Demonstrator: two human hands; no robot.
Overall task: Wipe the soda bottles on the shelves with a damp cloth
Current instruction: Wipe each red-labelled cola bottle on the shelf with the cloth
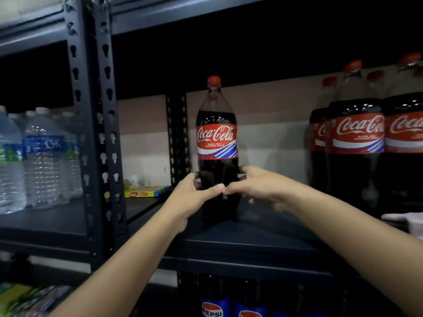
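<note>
Coca-Cola bottle (217,143) upright on dark shelf (251,239), frame centre. Left hand (192,197) and right hand (258,186) both curl round its lower body, thumbs meeting in front; each grip closed on it. More cola bottles (357,133) at 3 o'clock; pale cloth (405,220) at 4 o'clock, shelf edge.

A shop or its stockroom, shown by dark boltless metal racking (107,124) with keyhole-slotted uprights, stocked by product type. On the middle shelf (251,239), 1 Coca-Cola bottle (217,143) stands upright alone, with a group of identical Coca-Cola bottles (359,133) to the right. The adjoining bay on the left holds rows of labelled water bottles (43,156). Pepsi bottles (214,310) stand on the shelf below. A yellow packaged item (144,192) lies behind the rack upright.
</note>
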